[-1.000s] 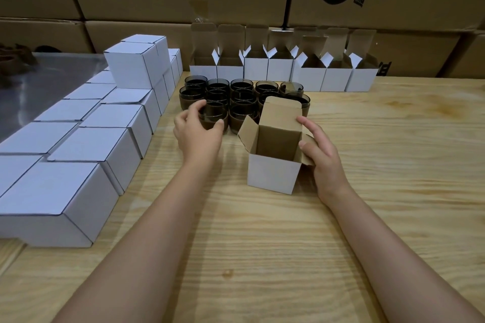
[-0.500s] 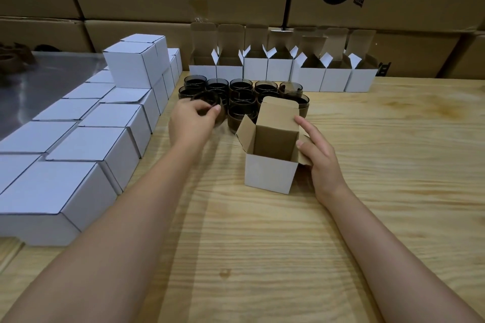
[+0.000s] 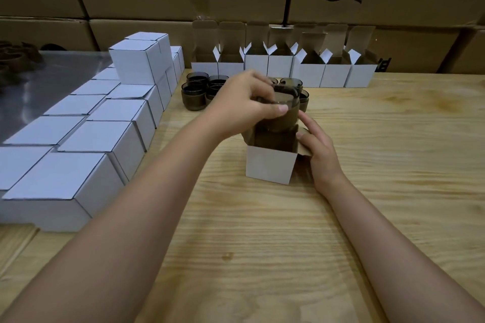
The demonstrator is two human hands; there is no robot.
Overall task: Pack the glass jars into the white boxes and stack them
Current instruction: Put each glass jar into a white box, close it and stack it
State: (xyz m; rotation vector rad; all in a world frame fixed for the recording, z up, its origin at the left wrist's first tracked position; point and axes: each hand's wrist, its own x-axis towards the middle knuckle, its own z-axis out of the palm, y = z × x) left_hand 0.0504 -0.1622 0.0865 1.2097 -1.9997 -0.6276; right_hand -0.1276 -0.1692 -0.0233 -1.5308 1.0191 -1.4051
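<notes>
Jar (image 3: 282,118) (tinted glass) gripped by left hand (image 3: 244,105) over the white box (image 3: 270,165). Right hand (image 3: 320,149), straight-fingered, braces its side.

Back-row open boxes (image 3: 280,71): 7, side by side.
Front open box (image 3: 270,166): 1. Open boxes in all: 8.
Closed boxes (image 3: 105,136): 2 on the upper layer. The lower layer is in two rows cut by the frame edge, so no total taken.
Held jar (image 3: 286,122): 1.
Jars on the table (image 3: 195,96): at least 6 visible, others hidden behind the left hand (image 3: 244,105).
Hands: 2, counting the right hand (image 3: 320,155).
Table (image 3: 393,165): 1.
</notes>
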